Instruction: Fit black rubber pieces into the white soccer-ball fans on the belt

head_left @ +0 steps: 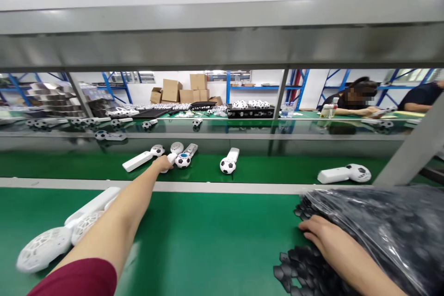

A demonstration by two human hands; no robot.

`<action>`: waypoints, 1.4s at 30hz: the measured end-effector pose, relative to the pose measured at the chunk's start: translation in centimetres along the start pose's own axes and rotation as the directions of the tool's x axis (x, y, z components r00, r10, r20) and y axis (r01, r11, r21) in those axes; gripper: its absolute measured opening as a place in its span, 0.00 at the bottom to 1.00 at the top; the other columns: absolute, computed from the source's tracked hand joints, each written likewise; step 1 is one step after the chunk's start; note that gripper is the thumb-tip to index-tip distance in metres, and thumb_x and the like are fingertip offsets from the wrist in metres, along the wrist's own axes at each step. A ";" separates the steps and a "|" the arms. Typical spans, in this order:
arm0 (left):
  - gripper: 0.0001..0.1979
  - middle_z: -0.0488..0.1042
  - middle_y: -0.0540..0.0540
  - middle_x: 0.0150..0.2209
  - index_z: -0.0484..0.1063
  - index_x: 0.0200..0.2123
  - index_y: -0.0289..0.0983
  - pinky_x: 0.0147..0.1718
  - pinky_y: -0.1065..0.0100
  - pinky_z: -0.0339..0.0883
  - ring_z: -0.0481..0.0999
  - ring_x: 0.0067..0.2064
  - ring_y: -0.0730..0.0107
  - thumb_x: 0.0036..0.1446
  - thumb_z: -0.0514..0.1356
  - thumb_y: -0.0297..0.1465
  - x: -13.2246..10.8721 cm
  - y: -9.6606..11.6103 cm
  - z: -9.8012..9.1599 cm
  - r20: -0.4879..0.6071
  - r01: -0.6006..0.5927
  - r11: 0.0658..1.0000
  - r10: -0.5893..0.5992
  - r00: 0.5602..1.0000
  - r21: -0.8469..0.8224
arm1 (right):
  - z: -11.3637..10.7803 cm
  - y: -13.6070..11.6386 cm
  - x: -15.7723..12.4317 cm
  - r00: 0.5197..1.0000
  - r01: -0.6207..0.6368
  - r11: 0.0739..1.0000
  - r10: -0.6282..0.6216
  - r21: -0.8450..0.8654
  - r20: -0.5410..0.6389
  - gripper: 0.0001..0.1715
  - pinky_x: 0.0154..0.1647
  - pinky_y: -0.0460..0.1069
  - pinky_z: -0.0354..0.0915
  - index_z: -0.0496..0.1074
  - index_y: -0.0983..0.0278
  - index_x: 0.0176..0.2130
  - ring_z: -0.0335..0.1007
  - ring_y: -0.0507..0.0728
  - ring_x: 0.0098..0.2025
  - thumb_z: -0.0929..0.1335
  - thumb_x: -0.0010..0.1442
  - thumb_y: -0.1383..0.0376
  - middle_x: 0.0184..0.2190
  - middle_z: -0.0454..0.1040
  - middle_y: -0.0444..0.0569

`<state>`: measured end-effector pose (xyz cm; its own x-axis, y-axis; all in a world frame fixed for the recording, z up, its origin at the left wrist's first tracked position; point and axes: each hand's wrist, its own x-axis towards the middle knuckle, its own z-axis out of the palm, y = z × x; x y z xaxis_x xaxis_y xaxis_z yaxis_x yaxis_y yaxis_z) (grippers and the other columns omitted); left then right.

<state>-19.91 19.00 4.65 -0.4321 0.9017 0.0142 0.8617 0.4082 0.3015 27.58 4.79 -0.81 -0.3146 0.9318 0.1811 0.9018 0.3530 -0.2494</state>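
Note:
My left hand (pixel 162 164) reaches out over the far green belt, its fingers closed round the white handle of a handheld fan-like piece with a latticed round head (pixel 176 148). Touching or close beside it lie a soccer-ball-patterned piece with an open handle (pixel 183 160) and another with a long white handle (pixel 138 161). At the lower right, my right hand (pixel 321 233) rests with its fingers stretched out over small black plastic pieces (pixel 301 266). A clear plastic bag (pixel 388 226) of these pieces lies against that hand. The undersides of the right fingers are hidden.
White latticed shells (pixel 45 247) lie at the lower left. More ball-headed pieces lie on the belt (pixel 228 165) and at right (pixel 359 173). A metal rail (pixel 222 188) runs crosswise, and a shelf beam (pixel 222 14) hangs overhead. Two people sit across the line.

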 end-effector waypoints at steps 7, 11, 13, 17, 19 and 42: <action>0.17 0.68 0.42 0.46 0.63 0.48 0.34 0.40 0.61 0.67 0.71 0.43 0.64 0.57 0.54 0.35 -4.3 1.2 -2.0 0.109 -0.075 0.991 0.087 0.990 -0.114 | -1.2 -1.1 0.4 0.999 -0.016 1.000 0.016 -0.010 -0.036 0.14 0.36 0.50 0.65 0.72 0.58 0.33 0.70 0.57 0.35 0.59 0.57 0.63 0.33 0.73 0.47; 0.27 0.65 0.45 0.54 0.56 0.56 0.38 0.42 0.70 0.65 0.69 0.50 0.61 0.53 0.53 0.38 -10.9 1.1 -1.8 0.179 -0.243 0.947 0.282 0.943 -0.212 | -0.9 -2.2 0.3 0.998 -0.002 0.987 0.014 0.163 -0.068 0.09 0.37 0.50 0.65 0.70 0.61 0.35 0.70 0.55 0.35 0.61 0.56 0.64 0.33 0.74 0.47; 0.30 0.63 0.47 0.56 0.54 0.57 0.40 0.46 0.69 0.63 0.67 0.52 0.61 0.51 0.54 0.39 -15.0 1.1 -0.6 0.248 -0.324 0.911 0.386 0.889 -0.254 | -0.8 -3.1 0.0 0.996 0.024 0.968 -0.002 0.251 -0.090 0.08 0.37 0.49 0.64 0.70 0.61 0.34 0.69 0.54 0.34 0.62 0.56 0.64 0.33 0.74 0.46; 0.31 0.57 0.45 0.59 0.49 0.60 0.40 0.53 0.59 0.56 0.60 0.57 0.56 0.54 0.50 0.41 -21.8 1.6 1.9 0.334 -0.536 0.804 0.595 0.731 -0.257 | -1.0 -4.9 -0.4 0.983 0.061 0.905 0.019 0.420 -0.185 0.07 0.35 0.48 0.65 0.69 0.63 0.36 0.69 0.52 0.32 0.64 0.54 0.65 0.31 0.73 0.46; 0.31 0.59 0.43 0.58 0.47 0.61 0.40 0.51 0.57 0.58 0.61 0.56 0.54 0.55 0.49 0.41 -23.6 2.4 2.5 0.347 -0.605 0.770 0.634 0.691 -0.204 | -1.2 -5.6 -0.5 0.972 0.082 0.879 0.033 0.470 -0.231 0.06 0.35 0.47 0.65 0.69 0.63 0.35 0.68 0.52 0.32 0.64 0.54 0.66 0.30 0.73 0.45; 0.44 0.63 0.42 0.52 0.46 0.60 0.45 0.37 0.62 0.65 0.69 0.47 0.51 0.42 0.55 0.55 -23.1 11.7 6.7 0.223 -0.762 0.594 0.804 0.552 -0.257 | 0.3 -9.3 -1.3 0.970 0.221 0.871 -0.148 0.438 -0.195 0.02 0.38 0.49 0.59 0.69 0.63 0.30 0.66 0.53 0.35 0.66 0.55 0.68 0.29 0.71 0.44</action>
<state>1.96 3.92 1.50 0.5133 0.8574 0.0377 0.7730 -0.4810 0.4136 19.48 0.30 1.02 -0.3808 0.8348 0.3975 0.5865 0.5504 -0.5942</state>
